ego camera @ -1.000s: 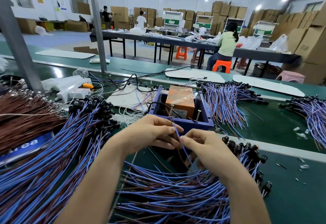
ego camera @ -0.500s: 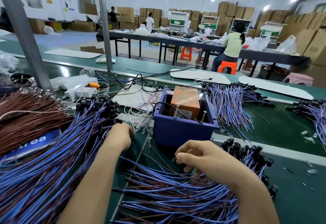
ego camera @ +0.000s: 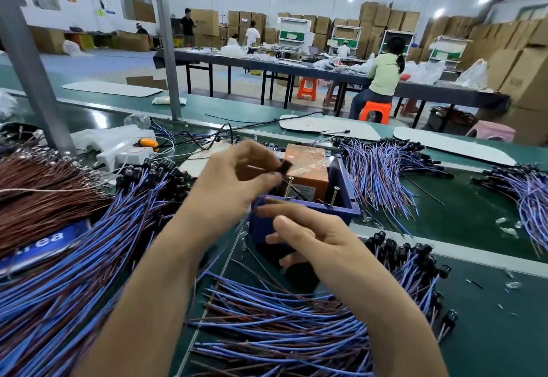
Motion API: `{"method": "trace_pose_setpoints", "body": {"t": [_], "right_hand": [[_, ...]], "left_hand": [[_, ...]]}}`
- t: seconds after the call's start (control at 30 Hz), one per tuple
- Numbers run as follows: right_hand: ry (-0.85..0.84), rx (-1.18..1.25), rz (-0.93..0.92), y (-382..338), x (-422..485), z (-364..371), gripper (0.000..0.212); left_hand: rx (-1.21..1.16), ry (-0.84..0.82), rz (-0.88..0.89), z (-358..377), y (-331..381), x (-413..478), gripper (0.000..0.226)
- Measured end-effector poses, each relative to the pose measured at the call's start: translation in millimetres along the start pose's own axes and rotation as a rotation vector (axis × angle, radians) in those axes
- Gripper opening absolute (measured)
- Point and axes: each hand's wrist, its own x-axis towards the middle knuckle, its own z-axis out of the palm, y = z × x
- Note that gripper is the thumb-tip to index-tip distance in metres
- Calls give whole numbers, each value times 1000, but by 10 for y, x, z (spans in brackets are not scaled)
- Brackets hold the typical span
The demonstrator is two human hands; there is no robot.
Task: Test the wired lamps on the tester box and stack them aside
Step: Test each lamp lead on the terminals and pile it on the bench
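Observation:
The blue tester box (ego camera: 345,195) stands mid-table with an orange block (ego camera: 307,166) inside and two upright screws (ego camera: 289,188) at its front rim. My left hand (ego camera: 237,181) is raised in front of the box and pinches a small black lamp head (ego camera: 285,166) between thumb and fingertips. My right hand (ego camera: 308,237) sits lower, before the box's front wall, fingers curled; it seems to hold that lamp's blue wires, which are blurred. A big pile of blue and brown wired lamps (ego camera: 89,243) lies at the left, another pile (ego camera: 296,326) under my right forearm.
More wired lamp bundles lie right of the box (ego camera: 382,172) and at the far right (ego camera: 527,187). A bundle of brown wires (ego camera: 38,189) and a white power strip (ego camera: 124,154) sit at the left, behind a grey post (ego camera: 26,59). People work at tables behind.
My left hand came off the left pile and rose in front of the box with a lamp head pinched. My right hand lifted off the near pile toward the box front.

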Motion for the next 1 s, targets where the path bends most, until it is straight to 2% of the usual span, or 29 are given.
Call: {"method": "trace_pose_setpoints", "body": {"t": [0.13,0.2,0.3,0.43,0.53,0.63,0.73,0.8,0.9,1.0], "right_hand": [[142,152,-77,-80,9,25,20],[259,246,-88,-100,-15,-56,22],[570,389,-82,-87,-74,-252,23],[977,585,0,28,-190,-529,18],[1140,547,43,182,-270,-719,25],[1251,264,113,364,-343,-865,28],[1249,-90,219,543,-376,-954,27],[1169,-265,282,579,-366,-945,28],[948,-476,402,553,-290,-861,23],[686,-599,508,461,-201,-712,13]], "left_hand": [[-154,-86,-4,240,91,-66,9],[-161,-186,-106,260,53,-70,18],[-45,-398,-205,223,-47,-77,14],[83,-481,-204,82,-169,-19,17],[192,-522,-260,-69,-228,3,15],[276,-501,-326,-234,-305,24,14],[314,-452,-340,-357,-355,37,11],[207,-384,-341,-366,-368,49,8],[23,-331,-318,-277,-333,63,2],[-132,-366,-309,-157,-283,52,11]]}}
